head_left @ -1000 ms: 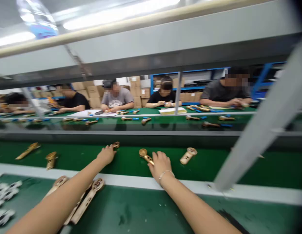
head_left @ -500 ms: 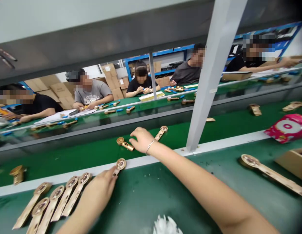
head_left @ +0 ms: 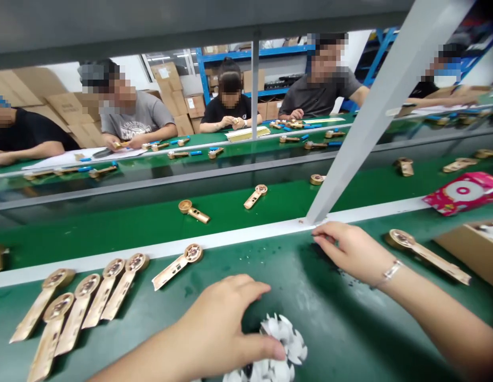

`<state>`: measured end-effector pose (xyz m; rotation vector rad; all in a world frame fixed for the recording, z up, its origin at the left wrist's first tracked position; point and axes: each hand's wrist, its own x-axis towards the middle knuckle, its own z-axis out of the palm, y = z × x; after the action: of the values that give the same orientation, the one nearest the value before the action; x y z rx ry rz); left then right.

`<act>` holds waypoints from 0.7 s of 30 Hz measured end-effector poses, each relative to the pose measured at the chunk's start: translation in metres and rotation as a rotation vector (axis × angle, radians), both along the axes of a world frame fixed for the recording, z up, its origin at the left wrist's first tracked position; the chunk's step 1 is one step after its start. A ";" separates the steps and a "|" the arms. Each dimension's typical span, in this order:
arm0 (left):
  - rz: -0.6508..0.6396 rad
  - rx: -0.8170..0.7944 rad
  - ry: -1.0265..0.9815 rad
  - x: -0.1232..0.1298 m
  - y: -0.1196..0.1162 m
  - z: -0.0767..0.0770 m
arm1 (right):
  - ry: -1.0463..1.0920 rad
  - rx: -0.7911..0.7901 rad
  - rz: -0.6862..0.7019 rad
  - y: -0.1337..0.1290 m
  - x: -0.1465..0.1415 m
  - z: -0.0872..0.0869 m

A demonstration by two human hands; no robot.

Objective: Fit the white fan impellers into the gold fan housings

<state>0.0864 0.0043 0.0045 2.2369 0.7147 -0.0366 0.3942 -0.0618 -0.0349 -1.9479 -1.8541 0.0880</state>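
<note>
My left hand (head_left: 226, 323) reaches over a pile of white fan blades (head_left: 284, 334) at the bottom middle, thumb and fingers spread around the pile's near side. Its thumb overlaps the blades; whether it touches them I cannot tell. Beside the base of the grey post, my right hand (head_left: 349, 252) hovers over the bench with loosely curled fingers, thumb and forefinger slightly apart, and no object visible between them. A gold handheld-fan casing (head_left: 176, 268) lies beyond my left hand. Several similar casings (head_left: 87, 302) lie in a slanted group on the left, and another casing (head_left: 429, 257) lies at right.
A green conveyor belt (head_left: 150, 228) carrying loose gold casings runs behind the pale rail (head_left: 246, 236). The slanted post (head_left: 349, 143) rises from that rail. At right are a pink packet (head_left: 465, 193) and a cardboard box (head_left: 465, 246). Several co-workers sit across the line.
My left hand has let go of a casing by the rail and moved right to the white blades. My right hand has come back from the belt, rightward to the post's base.
</note>
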 end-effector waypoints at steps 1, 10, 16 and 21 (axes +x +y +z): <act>-0.038 0.001 0.016 0.009 -0.001 -0.002 | -0.022 0.001 -0.008 -0.009 0.002 -0.008; 0.036 -0.078 -0.040 0.012 0.027 -0.021 | -0.221 -0.019 0.114 -0.022 -0.012 -0.032; 0.036 0.243 -0.149 -0.009 0.038 -0.037 | -0.602 0.003 0.172 -0.013 -0.019 -0.040; 0.124 0.342 -0.063 -0.009 0.036 -0.048 | -0.325 -0.048 0.150 0.012 -0.026 -0.031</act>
<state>0.0774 0.0408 -0.0438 2.4971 0.8770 0.2325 0.3687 -0.0493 -0.0661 -1.9442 -2.2231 -0.1483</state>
